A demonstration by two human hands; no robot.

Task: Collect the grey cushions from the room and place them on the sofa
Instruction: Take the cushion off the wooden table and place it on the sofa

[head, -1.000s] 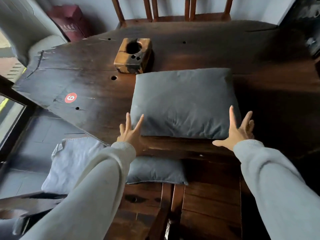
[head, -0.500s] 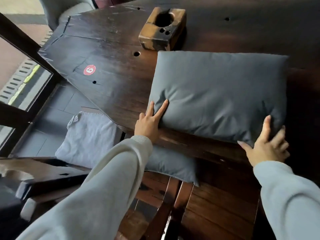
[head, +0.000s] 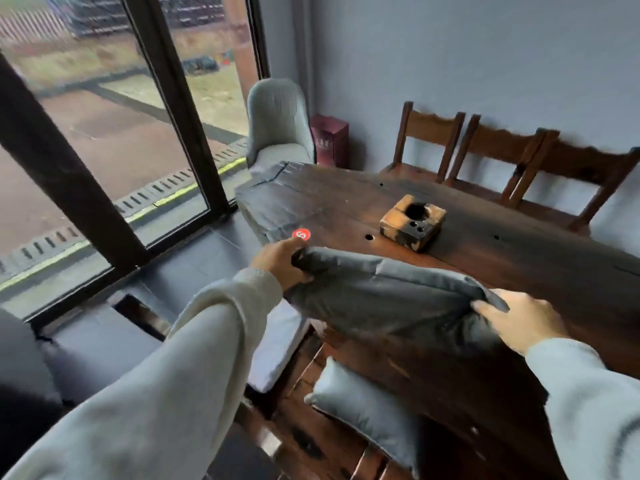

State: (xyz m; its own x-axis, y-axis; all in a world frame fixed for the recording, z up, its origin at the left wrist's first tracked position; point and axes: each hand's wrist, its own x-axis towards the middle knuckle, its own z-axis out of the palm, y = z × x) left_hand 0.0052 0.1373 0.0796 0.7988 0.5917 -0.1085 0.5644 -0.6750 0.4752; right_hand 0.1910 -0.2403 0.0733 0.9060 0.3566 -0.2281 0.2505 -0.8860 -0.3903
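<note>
Two hands, left hand (head: 282, 263) and right hand (head: 519, 320), are clamping opposite ends of the dark grey cushion (head: 388, 296), long axis running left-right.

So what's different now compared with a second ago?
The dark grey cushion lay flat on the wooden table with open hands reaching for its near corners. Now the left hand and right hand grip its ends and have lifted it off the table. The wooden block, red sticker and lighter cushion on the bench stayed put.

Matt grey cloth cushion (head: 388, 296); glossy (cracked) dark wood table (head: 519, 258).
</note>
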